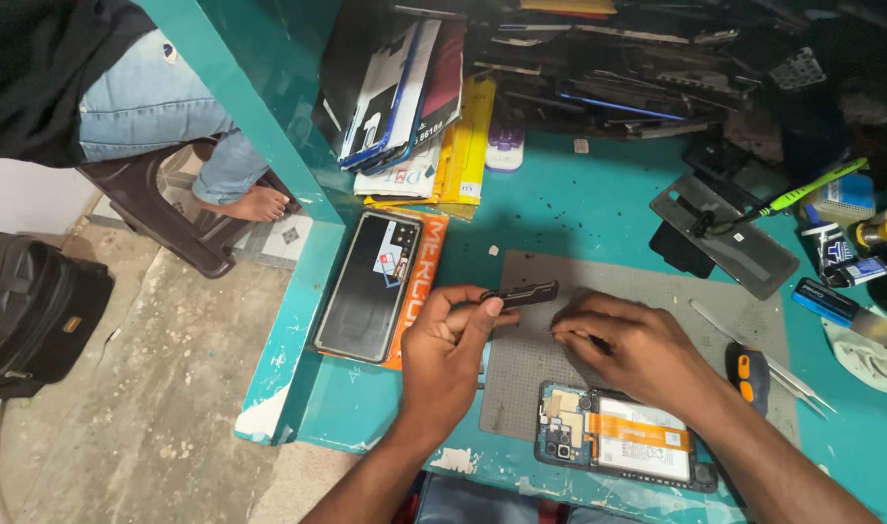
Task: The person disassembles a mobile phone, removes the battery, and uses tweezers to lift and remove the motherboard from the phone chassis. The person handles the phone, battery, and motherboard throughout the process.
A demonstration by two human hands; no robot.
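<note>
L hand (pixel 448 354) pinches a thin, dark, oblong phone part (pixel 521 294) over the grey mat (pixel 657 291); R hand (pixel 630 344) closed on a small tool, tip hidden.

Just left of the grey work mat (pixel 599 291) lay a detached phone screen (pixel 366 287), a tall black rectangle carrying a small white-and-red sticker (pixel 393 264) near its top. It rested on a flat orange package (pixel 419 281) with pale lettering. Behind the mat's left corner leaned a stack of flat packages (pixel 434 116), white, blue, dark red and yellow. At the mat's near edge sat an opened phone whose battery bore a white label (pixel 645 448) under an orange strip. Right of the mat lay small blue-and-white boxes (pixel 837 260).
</note>
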